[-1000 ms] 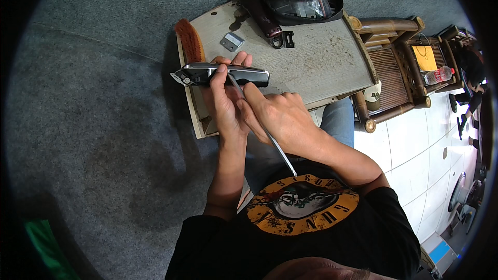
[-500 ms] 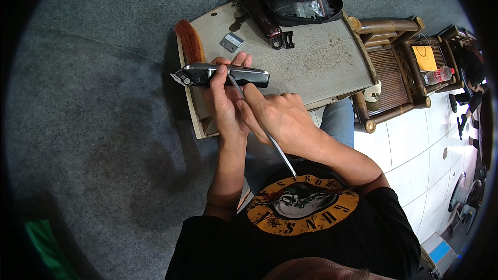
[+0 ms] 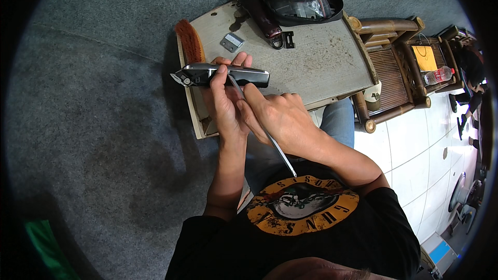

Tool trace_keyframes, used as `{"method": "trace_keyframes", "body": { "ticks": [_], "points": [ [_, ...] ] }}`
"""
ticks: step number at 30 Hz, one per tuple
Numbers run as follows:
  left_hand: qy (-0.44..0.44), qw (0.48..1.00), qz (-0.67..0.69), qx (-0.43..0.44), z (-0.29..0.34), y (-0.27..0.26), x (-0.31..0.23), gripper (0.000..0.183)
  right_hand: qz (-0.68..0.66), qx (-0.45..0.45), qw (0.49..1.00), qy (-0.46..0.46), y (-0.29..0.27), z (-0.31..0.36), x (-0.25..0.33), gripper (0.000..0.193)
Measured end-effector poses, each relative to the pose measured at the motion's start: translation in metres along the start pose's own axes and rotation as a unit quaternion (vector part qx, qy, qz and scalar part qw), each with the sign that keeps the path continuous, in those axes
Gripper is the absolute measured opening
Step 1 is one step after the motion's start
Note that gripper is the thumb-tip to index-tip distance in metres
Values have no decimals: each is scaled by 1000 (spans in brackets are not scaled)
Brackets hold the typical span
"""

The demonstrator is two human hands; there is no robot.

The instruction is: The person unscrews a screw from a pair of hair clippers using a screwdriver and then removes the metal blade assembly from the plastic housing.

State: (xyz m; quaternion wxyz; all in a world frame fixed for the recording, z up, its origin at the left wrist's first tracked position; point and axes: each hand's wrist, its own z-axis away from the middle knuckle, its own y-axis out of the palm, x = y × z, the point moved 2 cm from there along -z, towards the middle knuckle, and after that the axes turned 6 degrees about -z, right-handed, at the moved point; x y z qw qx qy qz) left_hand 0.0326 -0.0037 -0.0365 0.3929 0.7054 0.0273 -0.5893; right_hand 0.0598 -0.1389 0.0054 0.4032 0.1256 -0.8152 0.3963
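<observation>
My left hand (image 3: 226, 105) is closed round a black and silver hair clipper (image 3: 250, 77), held level above the table's left part with its blade end pointing left. In my right hand (image 3: 280, 118) is a slim metal rod-like tool (image 3: 276, 148), possibly a screwdriver. Its upper end meets the side of the clipper close to my left thumb; the other end slants down toward my shirt. Just beyond my left fingers, a loose silver clipper blade (image 3: 232, 42) lies on the table. Where the tool touches the clipper is partly hidden by my fingers.
The pale wooden table (image 3: 316, 67) has a raised edge and scattered hair clippings. On it are a reddish-brown brush (image 3: 190, 41), a dark maroon clipper (image 3: 260, 15), a small black bracket (image 3: 289, 40) and an open black case (image 3: 301, 8). Bamboo chairs (image 3: 386, 80) stand to the right.
</observation>
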Motion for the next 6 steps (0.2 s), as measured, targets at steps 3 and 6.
{"method": "trace_keyframes", "body": {
  "ticks": [3,6],
  "points": [
    [0,1000,-2,-2,0,0,0,28,-1,1,1000,2,0,0,0,25],
    [-2,1000,-2,-2,0,-1,0,28,0,-4,1000,-1,1,0,0,25]
  ]
}}
